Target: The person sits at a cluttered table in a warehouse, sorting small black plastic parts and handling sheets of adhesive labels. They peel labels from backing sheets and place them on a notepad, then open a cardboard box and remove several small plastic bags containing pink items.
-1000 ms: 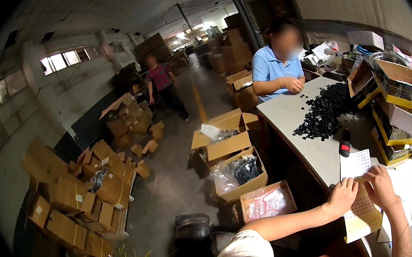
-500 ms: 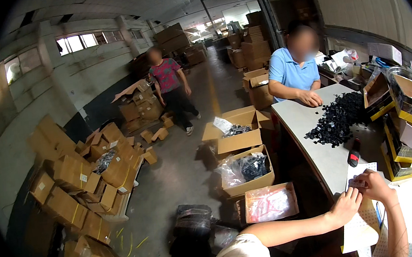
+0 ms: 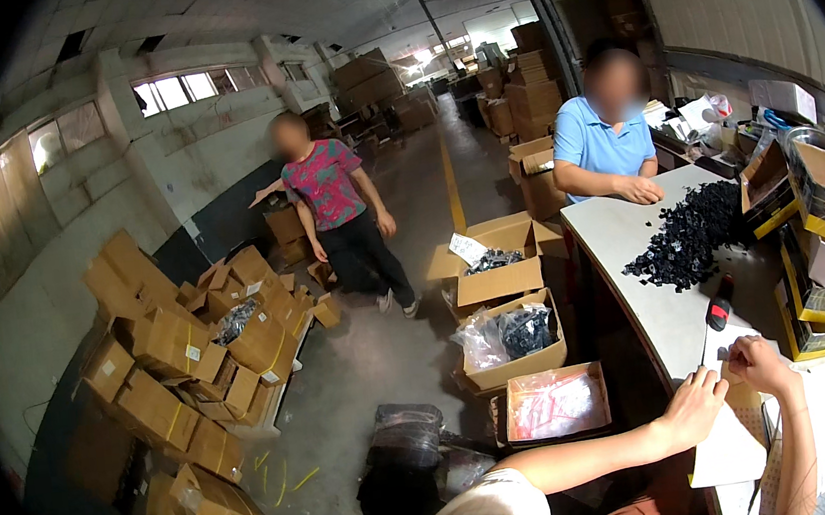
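Note:
My left hand (image 3: 695, 407) reaches in from the lower edge and rests over the near end of the white table (image 3: 616, 226), its fingers bent and pressed together. Beside it, my right hand (image 3: 761, 366) is raised a little, with fingers curled inward. What either hand holds, if anything, is too small or hidden to make out. Under and beside the hands lie paper sheets (image 3: 732, 450), some with rows of small printed marks. Just beyond my fingers lies a tool with a red-and-black handle (image 3: 719, 312). Farther up the table spreads a heap of small black pieces (image 3: 684, 241).
Across the table a person in a blue shirt (image 3: 602, 147) has a hand by the heap. Open black-and-yellow boxes (image 3: 823, 290) crowd the right side. Open cartons (image 3: 517, 372) stand left of the table. A person in a patterned shirt (image 3: 330, 186) stands in the aisle near stacked cartons (image 3: 161, 400).
My hands have drawn slightly apart; the small piece seen between them no longer shows. The person in the patterned shirt has come nearer. The whole view has shifted a little.

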`<state>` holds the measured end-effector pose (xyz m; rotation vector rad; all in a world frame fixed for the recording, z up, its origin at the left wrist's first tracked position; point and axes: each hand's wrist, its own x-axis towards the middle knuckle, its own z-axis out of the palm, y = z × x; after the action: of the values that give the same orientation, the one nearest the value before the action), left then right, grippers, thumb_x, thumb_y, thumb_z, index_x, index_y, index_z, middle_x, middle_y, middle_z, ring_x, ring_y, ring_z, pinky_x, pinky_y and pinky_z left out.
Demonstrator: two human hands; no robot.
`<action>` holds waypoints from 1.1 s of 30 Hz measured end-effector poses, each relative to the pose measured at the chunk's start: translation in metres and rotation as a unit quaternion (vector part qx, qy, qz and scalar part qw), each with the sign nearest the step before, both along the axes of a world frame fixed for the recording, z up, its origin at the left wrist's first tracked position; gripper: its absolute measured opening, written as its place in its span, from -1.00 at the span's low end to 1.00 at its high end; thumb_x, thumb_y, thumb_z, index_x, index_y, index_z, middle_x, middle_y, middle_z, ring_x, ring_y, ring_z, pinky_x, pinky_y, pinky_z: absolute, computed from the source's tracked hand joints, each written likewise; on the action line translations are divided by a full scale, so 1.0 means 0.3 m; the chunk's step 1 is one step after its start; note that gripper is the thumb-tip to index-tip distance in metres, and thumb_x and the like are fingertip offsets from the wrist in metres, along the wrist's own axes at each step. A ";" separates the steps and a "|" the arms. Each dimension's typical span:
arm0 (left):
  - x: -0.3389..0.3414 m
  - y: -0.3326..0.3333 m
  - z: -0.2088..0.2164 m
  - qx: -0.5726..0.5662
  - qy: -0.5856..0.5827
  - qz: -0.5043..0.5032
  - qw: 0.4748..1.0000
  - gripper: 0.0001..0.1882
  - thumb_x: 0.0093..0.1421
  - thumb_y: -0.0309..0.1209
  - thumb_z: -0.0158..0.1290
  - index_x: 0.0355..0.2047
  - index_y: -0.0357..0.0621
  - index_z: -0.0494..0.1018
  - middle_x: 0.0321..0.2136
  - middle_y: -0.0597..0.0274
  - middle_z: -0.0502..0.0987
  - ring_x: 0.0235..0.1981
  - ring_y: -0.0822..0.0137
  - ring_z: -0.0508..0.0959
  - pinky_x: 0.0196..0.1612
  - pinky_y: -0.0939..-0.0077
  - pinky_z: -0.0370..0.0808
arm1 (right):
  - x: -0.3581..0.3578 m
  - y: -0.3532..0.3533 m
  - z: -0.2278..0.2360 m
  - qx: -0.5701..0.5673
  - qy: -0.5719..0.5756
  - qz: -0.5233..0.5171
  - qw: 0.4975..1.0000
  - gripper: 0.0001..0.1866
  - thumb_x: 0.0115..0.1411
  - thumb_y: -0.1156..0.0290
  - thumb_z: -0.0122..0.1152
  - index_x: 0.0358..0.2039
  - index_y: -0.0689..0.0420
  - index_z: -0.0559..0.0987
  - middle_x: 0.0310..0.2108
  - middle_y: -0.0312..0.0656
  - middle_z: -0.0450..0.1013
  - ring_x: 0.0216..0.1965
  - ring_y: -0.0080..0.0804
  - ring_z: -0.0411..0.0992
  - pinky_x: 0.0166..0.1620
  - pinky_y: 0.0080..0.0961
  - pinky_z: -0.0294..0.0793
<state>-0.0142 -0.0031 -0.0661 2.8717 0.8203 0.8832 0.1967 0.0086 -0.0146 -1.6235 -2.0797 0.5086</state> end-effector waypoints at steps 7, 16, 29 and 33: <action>0.008 0.003 -0.032 -0.175 -0.109 0.041 0.978 -0.62 0.45 -0.23 -0.13 -0.22 -0.37 0.48 -0.26 -0.26 0.49 -0.22 -0.23 0.51 -0.08 0.01 0.49 | -0.007 0.013 -0.047 0.173 -0.054 0.038 0.983 -0.85 0.22 0.44 0.18 -0.32 0.26 0.46 -0.17 0.11 0.37 -0.05 0.16 0.29 0.04 -0.05 0.34; -0.087 -0.087 0.112 -0.091 -0.015 -0.004 0.996 -0.56 0.24 -0.30 0.16 0.02 -0.34 0.41 -0.15 -0.04 0.44 -0.07 0.01 0.43 0.00 0.17 0.44 | 0.043 0.027 -0.087 0.186 -0.039 0.016 0.982 -0.77 0.25 0.52 0.13 -0.10 0.31 0.48 0.13 0.09 0.41 0.22 0.13 0.26 0.25 -0.14 0.30; -0.167 -0.150 0.148 -0.146 -0.007 0.001 0.989 -0.26 0.18 0.08 0.22 0.07 -0.35 0.38 -0.07 -0.08 0.38 -0.02 -0.05 0.35 0.06 0.01 0.34 | -0.026 0.020 -0.087 0.228 -0.081 0.008 0.970 -0.82 0.24 0.42 0.21 -0.19 0.20 0.48 -0.13 -0.03 0.42 0.00 0.03 0.34 0.04 -0.15 0.41; -0.129 -0.206 0.176 -0.174 0.032 0.032 0.984 -0.07 0.01 0.11 0.35 0.15 -0.37 0.31 -0.02 -0.16 0.34 0.02 -0.16 0.28 0.12 -0.02 0.31 | -0.027 0.016 -0.070 0.270 -0.119 0.019 0.955 -0.79 0.13 0.40 0.22 -0.27 0.24 0.50 -0.24 0.00 0.43 -0.16 0.06 0.41 -0.04 -0.14 0.43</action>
<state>-0.0528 -0.0650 -0.0132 2.5927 0.9677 0.5843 0.1885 0.0134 -0.0356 -1.3649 -2.1651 -0.2503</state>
